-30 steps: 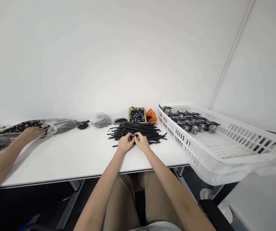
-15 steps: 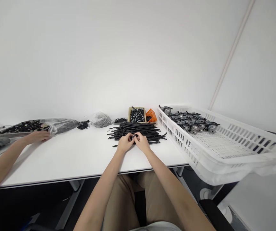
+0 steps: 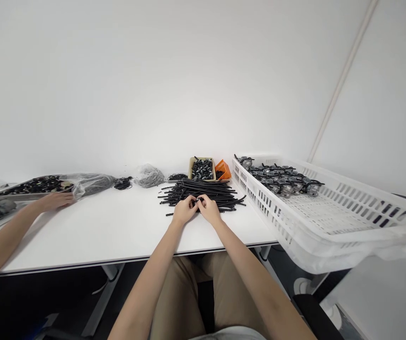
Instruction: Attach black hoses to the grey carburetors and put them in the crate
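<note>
My left hand (image 3: 184, 210) and my right hand (image 3: 209, 209) meet at the near edge of a pile of black rubber tubes (image 3: 203, 190). Both are closed, fingertips pinched together on a small black part (image 3: 197, 200) between them. Fingers cover most of that part, so its exact kind is unclear. The tubes lie loosely heaped, mostly crosswise to me. Behind the pile stand a cream tray (image 3: 190, 169) of black and silvery small parts and a tilted orange basket (image 3: 223, 167) with small black pieces.
A white slatted crate (image 3: 330, 226) at right holds several grey metal assemblies (image 3: 286, 182) with black tubes. Clear plastic bags (image 3: 149, 175) and black rings (image 3: 122, 183) lie along the wall. At left, another person's hand (image 3: 56, 201) rests by a tray of dark parts (image 3: 35, 185).
My hands stay in place, still pinching the small black part. The other person's fingers at left have shifted slightly and look more stretched out.
</note>
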A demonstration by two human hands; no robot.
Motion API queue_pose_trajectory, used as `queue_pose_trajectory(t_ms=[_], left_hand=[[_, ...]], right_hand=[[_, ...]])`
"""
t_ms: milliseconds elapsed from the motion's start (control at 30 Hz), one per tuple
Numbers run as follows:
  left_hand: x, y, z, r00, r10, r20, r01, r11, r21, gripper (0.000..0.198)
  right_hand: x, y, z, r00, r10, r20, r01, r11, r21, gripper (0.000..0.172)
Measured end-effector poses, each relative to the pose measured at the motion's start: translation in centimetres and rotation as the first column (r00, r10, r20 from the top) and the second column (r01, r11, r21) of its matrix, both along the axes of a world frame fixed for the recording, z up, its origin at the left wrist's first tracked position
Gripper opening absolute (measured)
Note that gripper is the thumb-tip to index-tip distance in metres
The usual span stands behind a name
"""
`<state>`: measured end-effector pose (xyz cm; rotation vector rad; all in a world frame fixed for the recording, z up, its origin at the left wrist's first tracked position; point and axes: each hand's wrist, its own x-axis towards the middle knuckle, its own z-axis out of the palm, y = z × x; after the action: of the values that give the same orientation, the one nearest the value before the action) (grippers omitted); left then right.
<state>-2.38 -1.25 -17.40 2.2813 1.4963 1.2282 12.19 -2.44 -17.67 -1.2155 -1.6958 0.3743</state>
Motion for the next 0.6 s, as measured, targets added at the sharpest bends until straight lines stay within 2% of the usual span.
queue_pose_trajectory(t_ms=[600], left_hand=[[-0.06,0.02,-0.06,1.0,0.004,-0.005,-0.004,1.0,0.008,0.025]], right_hand=[[-0.06,-0.09,0.07,1.0,0.01,-0.009,-0.01,1.0,0.004,0.021]])
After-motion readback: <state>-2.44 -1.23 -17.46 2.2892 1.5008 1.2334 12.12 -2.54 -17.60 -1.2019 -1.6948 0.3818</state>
